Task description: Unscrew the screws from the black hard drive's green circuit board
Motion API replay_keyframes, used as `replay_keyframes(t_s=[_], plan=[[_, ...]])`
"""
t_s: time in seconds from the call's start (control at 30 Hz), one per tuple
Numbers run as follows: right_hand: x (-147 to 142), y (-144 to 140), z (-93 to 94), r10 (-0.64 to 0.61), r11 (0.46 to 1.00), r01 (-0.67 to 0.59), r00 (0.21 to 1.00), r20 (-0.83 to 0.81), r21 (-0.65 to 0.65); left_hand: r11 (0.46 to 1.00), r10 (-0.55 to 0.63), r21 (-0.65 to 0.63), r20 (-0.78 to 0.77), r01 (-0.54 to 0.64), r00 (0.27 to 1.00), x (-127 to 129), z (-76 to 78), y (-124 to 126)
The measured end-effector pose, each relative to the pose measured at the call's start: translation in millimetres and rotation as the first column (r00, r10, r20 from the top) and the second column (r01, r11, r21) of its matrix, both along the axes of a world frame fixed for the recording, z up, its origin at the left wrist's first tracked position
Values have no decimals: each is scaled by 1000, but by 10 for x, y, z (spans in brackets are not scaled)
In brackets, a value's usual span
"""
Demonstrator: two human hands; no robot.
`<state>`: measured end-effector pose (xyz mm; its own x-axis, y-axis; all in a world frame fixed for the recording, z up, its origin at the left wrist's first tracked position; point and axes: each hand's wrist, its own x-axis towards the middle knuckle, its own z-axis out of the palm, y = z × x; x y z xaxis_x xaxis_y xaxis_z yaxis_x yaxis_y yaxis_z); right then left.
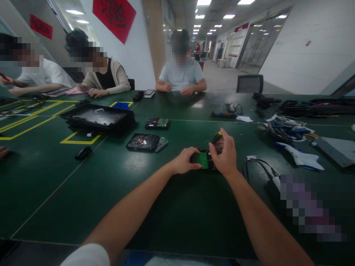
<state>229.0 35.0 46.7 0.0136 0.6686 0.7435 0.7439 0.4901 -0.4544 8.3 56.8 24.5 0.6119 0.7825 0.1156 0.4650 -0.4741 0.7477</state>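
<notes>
A hard drive (202, 160) with a green circuit board facing up lies on the dark green table in front of me. My left hand (185, 160) grips its left end, thumb along the near edge and fingers at the far edge. My right hand (226, 153) is closed round a screwdriver (216, 137) with a dark handle and a yellow end, above the drive's right side. The fingers cover the screwdriver's tip, so I cannot see whether it touches a screw. Tiny bits, perhaps screws, lie just beyond the drive.
Farther left are an opened drive (142, 142), a loose circuit board (162, 144), another drive (157, 123) and black trays (97, 117). To the right lie a cable (260, 162), a white-and-blue glove (302, 156) and a grey panel (337, 150). Several people sit around the table.
</notes>
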Motion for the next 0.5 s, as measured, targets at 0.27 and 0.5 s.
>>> replay_keyframes(t_s=[0.27, 0.5], plan=[[0, -5, -1, -12, 1000, 12, 1000, 6, 25, 1000, 0, 9, 2, 0, 1000, 9, -29, 14], [11, 9, -24, -39, 999, 39, 999, 7, 24, 1000, 1, 4, 4, -1, 1000, 19, -26, 10]])
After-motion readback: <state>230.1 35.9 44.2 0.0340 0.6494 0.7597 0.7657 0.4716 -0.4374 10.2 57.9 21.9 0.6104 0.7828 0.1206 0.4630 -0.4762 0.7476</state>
